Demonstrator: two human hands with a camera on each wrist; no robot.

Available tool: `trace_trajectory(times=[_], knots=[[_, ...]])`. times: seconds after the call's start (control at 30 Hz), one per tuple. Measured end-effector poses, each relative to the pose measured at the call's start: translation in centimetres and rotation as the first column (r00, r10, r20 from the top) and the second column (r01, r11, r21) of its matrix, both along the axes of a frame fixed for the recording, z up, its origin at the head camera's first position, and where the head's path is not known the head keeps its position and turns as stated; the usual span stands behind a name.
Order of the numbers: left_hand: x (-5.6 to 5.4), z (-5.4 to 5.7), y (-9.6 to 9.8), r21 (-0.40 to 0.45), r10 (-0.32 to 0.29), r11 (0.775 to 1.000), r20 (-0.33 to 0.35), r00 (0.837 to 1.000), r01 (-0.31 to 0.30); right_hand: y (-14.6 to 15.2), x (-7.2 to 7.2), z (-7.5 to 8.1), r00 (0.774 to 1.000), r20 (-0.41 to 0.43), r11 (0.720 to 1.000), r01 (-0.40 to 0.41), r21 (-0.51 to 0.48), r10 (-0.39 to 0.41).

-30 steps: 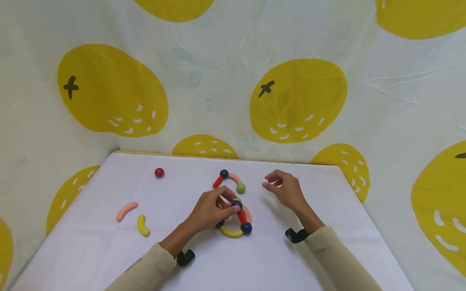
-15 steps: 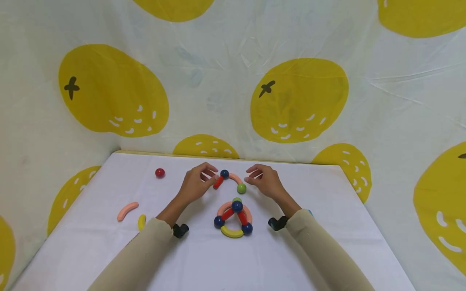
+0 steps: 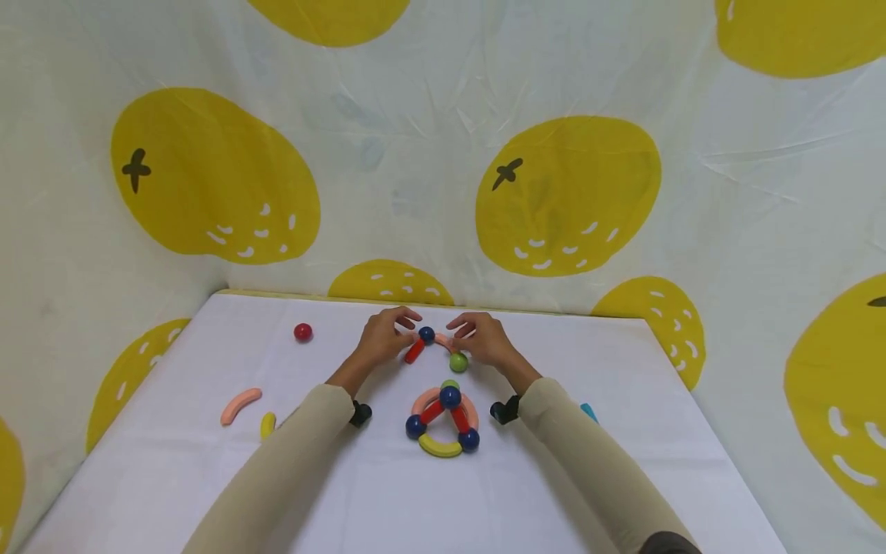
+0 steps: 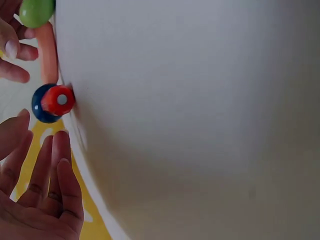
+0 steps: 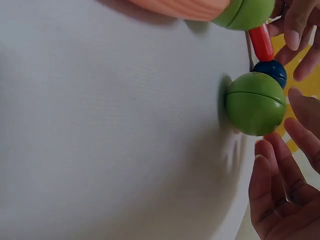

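Left hand (image 3: 381,340): fingers parted, the dark-blue ball (image 3: 427,335) and red rod (image 3: 415,352) just beyond their tips. Right hand (image 3: 482,338): fingers parted, just beside the green ball (image 5: 256,104); contact cannot be told.

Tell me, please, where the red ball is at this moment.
In the head view, the red ball lies on the left, near the far edge of the table, beyond the loose pink stick and left of the left hand.
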State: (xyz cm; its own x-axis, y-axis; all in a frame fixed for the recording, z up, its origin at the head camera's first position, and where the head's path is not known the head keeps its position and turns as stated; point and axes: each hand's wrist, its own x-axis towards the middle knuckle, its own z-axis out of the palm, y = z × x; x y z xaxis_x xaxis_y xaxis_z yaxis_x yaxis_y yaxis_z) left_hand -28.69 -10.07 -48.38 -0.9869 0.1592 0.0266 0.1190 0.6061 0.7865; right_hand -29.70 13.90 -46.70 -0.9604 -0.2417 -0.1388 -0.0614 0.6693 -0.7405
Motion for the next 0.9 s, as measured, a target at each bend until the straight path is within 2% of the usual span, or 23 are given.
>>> trace_trajectory(times=[0.17,0.33,0.5,0.7,0.9], knots=[[-0.7,-0.8,0.5,-0.044,-0.018,0.999,-0.005,1.000,0.017,-0.9,-0.7,-0.5,0.999,0.013,0.999,-0.032,0.027,0.031],[-0.9,-1.1,1.1,-0.095,-0.028,0.995,0.004,1.000,0.029,-1.5,-1.2,-0.6,0.999,0.019,0.996,-0.041,0.078,0.040],[-0.7,-0.9,1.4,-0.116,-0.035,0.993,0.015,0.999,0.036,-1.9,-1.5,-0.9,0.999,0.029,0.993,-0.038,0.112,0.035],[-0.6,-0.7,1.6,-0.122,-0.079,0.989,0.028,0.996,0.082,-2.0,-1.8,-1.1,0.998,-0.010,0.985,-0.062,0.164,0.064],[-0.8,-0.5,1.7,-0.151,-0.090,0.984,0.072,0.993,0.100,-2.1,-1.7,-0.8,0.995,-0.021,0.984,-0.089,0.154,0.093]])
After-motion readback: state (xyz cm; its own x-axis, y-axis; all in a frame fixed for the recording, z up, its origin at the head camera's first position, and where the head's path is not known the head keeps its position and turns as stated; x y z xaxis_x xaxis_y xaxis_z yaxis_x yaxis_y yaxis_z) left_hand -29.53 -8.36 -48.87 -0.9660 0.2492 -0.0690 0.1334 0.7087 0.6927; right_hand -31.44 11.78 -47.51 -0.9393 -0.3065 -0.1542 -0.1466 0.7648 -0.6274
